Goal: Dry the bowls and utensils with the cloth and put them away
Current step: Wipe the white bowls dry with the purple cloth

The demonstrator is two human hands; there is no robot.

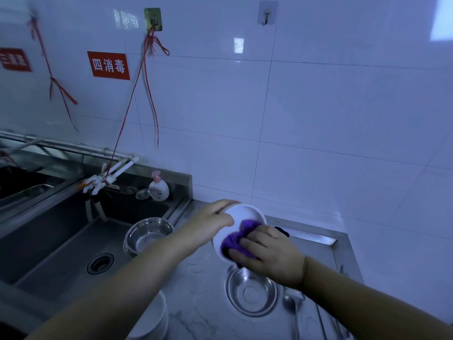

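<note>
One white bowl (245,213), one purple cloth (235,239), two hands

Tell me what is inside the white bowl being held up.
A purple cloth is inside the white bowl, pressed in by the right hand. The left hand grips the rim. The bowl's bottom under the cloth and fingers is hidden.

The white bowls (157,320) were cut off by the bottom edge; the spoon (290,300) handle was lost in blur, the left-hand red sign (15,60) unreadable.
</note>
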